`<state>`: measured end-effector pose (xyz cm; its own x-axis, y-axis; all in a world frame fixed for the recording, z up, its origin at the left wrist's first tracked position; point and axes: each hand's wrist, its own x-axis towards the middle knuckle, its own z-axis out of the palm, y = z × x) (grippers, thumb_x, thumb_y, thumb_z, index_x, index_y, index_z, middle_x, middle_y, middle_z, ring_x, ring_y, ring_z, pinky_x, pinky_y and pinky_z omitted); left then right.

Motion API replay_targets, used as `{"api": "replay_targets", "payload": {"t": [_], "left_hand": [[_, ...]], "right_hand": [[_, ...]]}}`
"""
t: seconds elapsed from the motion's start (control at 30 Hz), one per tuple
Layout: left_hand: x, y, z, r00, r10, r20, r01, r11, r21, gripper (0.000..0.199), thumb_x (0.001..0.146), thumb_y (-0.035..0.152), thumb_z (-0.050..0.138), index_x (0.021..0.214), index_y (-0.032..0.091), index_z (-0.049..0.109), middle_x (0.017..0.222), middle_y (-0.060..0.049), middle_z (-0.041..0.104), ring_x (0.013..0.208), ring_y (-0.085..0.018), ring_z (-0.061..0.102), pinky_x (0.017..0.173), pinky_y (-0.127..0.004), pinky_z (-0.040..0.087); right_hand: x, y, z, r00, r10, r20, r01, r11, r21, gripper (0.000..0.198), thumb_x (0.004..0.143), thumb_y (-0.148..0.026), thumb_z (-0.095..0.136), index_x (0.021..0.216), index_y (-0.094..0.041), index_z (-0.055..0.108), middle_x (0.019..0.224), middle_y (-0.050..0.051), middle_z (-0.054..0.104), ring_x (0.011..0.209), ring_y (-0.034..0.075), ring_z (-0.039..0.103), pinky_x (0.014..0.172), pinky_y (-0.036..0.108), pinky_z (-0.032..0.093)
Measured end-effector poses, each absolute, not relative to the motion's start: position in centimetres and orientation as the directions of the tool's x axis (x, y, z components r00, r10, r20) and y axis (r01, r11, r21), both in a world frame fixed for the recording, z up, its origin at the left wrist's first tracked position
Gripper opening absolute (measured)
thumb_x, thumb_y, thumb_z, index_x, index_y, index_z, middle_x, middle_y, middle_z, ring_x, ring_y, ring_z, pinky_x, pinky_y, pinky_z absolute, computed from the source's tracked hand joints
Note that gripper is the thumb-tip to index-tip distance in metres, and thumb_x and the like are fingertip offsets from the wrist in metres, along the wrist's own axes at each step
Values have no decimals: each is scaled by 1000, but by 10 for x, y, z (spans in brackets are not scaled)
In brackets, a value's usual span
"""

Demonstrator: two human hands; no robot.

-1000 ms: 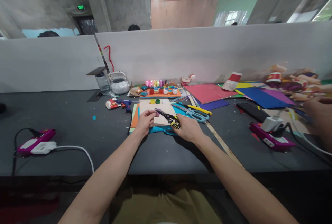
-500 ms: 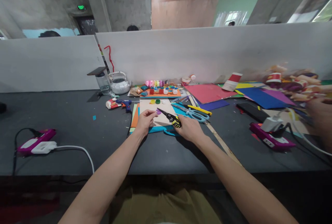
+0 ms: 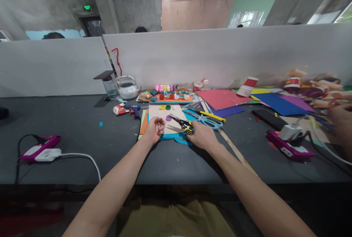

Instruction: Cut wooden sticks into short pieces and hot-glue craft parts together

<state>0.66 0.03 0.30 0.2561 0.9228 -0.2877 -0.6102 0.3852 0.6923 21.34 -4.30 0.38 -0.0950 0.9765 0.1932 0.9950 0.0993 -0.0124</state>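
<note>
The right hand [image 3: 204, 134] wrapped the handles of the pliers [image 3: 180, 121], presumably for leverage. The left hand [image 3: 154, 129] half-curled near the purple piece [image 3: 168, 118], contents unclear.

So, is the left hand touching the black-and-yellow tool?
Apart. The head view shows the gap plainly: part of the pale sheet and a purple piece show between the left hand and the black-and-yellow tool, which the right hand grips.

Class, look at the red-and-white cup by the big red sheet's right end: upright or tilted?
Tilted. The red-and-white cup leans rightward in the picture: its red band sits right of its pale base.
</note>
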Motion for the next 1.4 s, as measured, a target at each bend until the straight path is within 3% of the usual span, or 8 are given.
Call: {"api": "replay_targets", "payload": {"t": [0.1, 0.17, 0.27, 0.33, 0.7, 0.9, 1.03, 1.4], "left_hand": [[3, 3, 3, 269, 902, -337, -662, 427, 616, 34, 98, 27, 35, 72, 12, 52, 60, 0, 53, 42, -5, 47, 30, -13, 24], [1, 4, 4, 262, 897, -356, -695, 431, 575, 36, 98, 26, 31, 74, 11, 53, 64, -5, 57, 53, -10, 59, 34, -14, 36], [1, 4, 5, 246, 894, -373, -732, 424, 533, 35, 98, 29, 32, 79, 11, 54, 70, -10, 62, 68, -17, 68, 54, -24, 56], [2, 4, 5, 247, 894, -374, -748, 421, 513, 34, 98, 29, 32, 81, 10, 55, 73, -11, 64, 76, -22, 70, 65, -32, 59], [7, 8, 1, 290, 882, -372, -737, 454, 501, 29, 97, 24, 34, 92, 7, 57, 76, -13, 66, 84, -25, 71, 74, -37, 58], [17, 6, 4, 346, 863, -368, -709, 497, 500, 27, 96, 22, 37, 97, 6, 59, 73, -12, 66, 75, -23, 71, 71, -35, 58], [22, 4, 4, 381, 849, -367, -694, 525, 493, 28, 96, 21, 37, 97, 7, 61, 67, -9, 65, 59, -17, 67, 59, -27, 56], [23, -2, 10, 443, 822, -358, -660, 570, 490, 35, 97, 24, 32, 85, 8, 60, 53, -5, 58, 46, -14, 58, 53, -26, 52]], "right_hand": [[214, -42, 3, -76, 979, 191, 997, 80, -14, 35, 86, -45, 51, 104, -15, 52, 98, 13, 67, 94, 28, 64, 72, 32, 40], [215, -41, 2, -52, 982, 182, 998, 55, -15, 38, 87, -48, 51, 104, -14, 52, 100, 14, 66, 94, 28, 63, 73, 32, 40], [216, -41, 3, -2, 987, 160, 1000, 4, -15, 47, 87, -56, 49, 104, -12, 53, 100, 16, 65, 93, 30, 64, 74, 34, 41], [216, -41, 4, 29, 989, 146, 1000, -28, -11, 54, 87, -61, 47, 104, -11, 54, 100, 18, 65, 93, 31, 64, 75, 35, 42], [210, -49, 11, 17, 981, 191, 1000, -19, 6, 61, 85, -62, 52, 100, -4, 65, 100, 24, 60, 101, 35, 57, 83, 41, 42], [194, -48, 30, -335, 888, 316, 933, 358, -16, 27, 97, -33, 44, 115, -20, 60, 109, 9, 58, 101, 19, 55, 84, 27, 41], [176, -40, 32, -479, 819, 315, 863, 506, -4, 20, 96, -25, 46, 103, -19, 64, 102, 8, 57, 93, 18, 54, 79, 26, 40], [159, -21, 19, -472, 832, 290, 869, 495, -7, 18, 88, -12, 50, 100, -15, 62, 99, 12, 60, 94, 23, 55, 76, 29, 38]]}}
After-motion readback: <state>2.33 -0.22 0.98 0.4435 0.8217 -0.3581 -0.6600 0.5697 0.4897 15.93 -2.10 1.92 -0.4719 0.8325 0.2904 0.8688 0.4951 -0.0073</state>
